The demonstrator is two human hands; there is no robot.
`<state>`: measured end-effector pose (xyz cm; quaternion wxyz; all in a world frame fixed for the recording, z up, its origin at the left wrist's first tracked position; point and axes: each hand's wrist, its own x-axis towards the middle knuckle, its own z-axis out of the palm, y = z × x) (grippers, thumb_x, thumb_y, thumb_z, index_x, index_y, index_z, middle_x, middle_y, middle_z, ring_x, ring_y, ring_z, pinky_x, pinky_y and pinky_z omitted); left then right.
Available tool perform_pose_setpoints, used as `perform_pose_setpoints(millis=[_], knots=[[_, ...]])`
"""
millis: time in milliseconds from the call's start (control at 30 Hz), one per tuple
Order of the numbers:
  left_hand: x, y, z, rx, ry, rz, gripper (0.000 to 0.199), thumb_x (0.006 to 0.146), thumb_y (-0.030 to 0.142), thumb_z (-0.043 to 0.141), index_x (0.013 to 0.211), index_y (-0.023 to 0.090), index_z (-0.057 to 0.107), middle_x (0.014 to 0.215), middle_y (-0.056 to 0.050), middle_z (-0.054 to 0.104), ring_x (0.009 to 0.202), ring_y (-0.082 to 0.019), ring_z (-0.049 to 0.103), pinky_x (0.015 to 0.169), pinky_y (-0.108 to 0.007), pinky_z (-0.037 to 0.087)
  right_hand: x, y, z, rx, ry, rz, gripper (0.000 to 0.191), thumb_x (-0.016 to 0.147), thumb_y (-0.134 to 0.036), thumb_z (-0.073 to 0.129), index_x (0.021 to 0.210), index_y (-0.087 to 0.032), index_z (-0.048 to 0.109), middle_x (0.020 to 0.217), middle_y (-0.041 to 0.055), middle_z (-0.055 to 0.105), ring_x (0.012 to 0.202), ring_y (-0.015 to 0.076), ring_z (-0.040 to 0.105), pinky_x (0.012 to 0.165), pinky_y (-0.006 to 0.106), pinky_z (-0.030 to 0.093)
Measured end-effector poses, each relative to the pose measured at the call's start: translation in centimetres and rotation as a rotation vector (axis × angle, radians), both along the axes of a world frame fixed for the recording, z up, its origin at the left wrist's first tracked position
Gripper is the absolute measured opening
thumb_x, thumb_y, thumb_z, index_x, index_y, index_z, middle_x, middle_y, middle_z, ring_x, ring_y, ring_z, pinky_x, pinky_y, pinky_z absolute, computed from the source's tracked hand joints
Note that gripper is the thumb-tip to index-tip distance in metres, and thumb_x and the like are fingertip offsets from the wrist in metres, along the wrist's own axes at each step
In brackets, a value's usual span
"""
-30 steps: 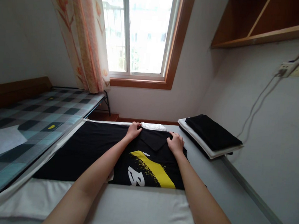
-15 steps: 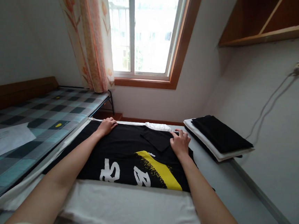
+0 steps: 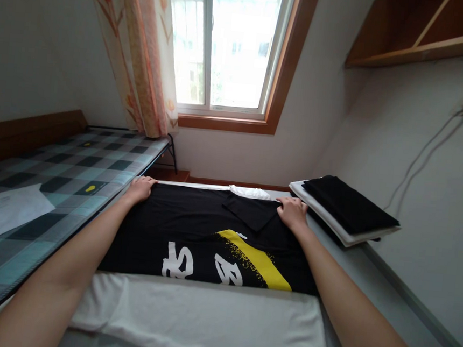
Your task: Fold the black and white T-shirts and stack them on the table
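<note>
A black shirt (image 3: 195, 213) with a yellow stripe and white lettering lies spread across the table, its dark sleeve folded inward near the right. White cloth (image 3: 202, 319) runs along its near side, and a strip of white shows past its far edge. My left hand (image 3: 141, 188) is at the shirt's far left corner, fingers bent and pressed together on the fabric edge. At the far right corner my right hand (image 3: 293, 210) has its fingers curled over the black fabric, thumb side toward the sleeve.
Folded black and white clothes (image 3: 345, 209) are stacked at the right of the table (image 3: 370, 293) by the wall. On the left is a checked mattress (image 3: 107, 154) with a paper sheet (image 3: 7, 213). A wooden shelf (image 3: 420, 52) hangs upper right; a curtained window is ahead.
My left hand has moved left to the shirt's corner, and my right hand slightly right. The black shirt's left part has been drawn in, covering less of the left side; white cloth there has shifted.
</note>
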<state>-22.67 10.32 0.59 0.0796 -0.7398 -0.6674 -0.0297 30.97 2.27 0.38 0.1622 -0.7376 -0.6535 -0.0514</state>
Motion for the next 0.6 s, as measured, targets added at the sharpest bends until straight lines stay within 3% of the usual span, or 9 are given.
perform_pose_setpoints(millis=[100, 267, 600], knots=[[-0.3, 0.2, 0.3, 0.034, -0.005, 0.038, 0.044, 0.087, 0.017, 0.041, 0.124, 0.024, 0.064, 0.127, -0.011, 0.062, 0.119, -0.031, 0.052, 0.096, -0.044, 0.041, 1.5, 1.0, 0.4, -0.107, 0.066, 0.030, 0.039, 0.081, -0.020, 0.052, 0.113, -0.023, 0.072, 0.123, 0.0085, 0.068, 0.113, 0.0296, 0.056, 0.094, 0.043, 0.041], [-0.5, -0.3, 1.0, 0.053, -0.062, 0.063, 0.034, 0.088, 0.026, 0.045, 0.111, 0.024, 0.070, 0.123, -0.010, 0.064, 0.116, -0.030, 0.054, 0.093, -0.041, 0.042, 2.5, 1.8, 0.9, -0.104, 0.249, 0.089, 0.029, 0.077, -0.028, 0.059, 0.099, -0.022, 0.077, 0.103, 0.0068, 0.075, 0.097, 0.0248, 0.065, 0.085, 0.033, 0.048], [-1.0, -0.7, 1.5, 0.034, -0.072, 0.088, 0.030, 0.083, 0.023, 0.049, 0.107, 0.024, 0.067, 0.117, -0.007, 0.069, 0.106, -0.025, 0.062, 0.085, -0.032, 0.046, 2.9, 2.9, 1.3, -0.181, 0.480, 0.190, 0.017, 0.070, -0.014, 0.059, 0.075, -0.016, 0.075, 0.078, 0.0061, 0.075, 0.077, 0.0200, 0.068, 0.072, 0.026, 0.052]])
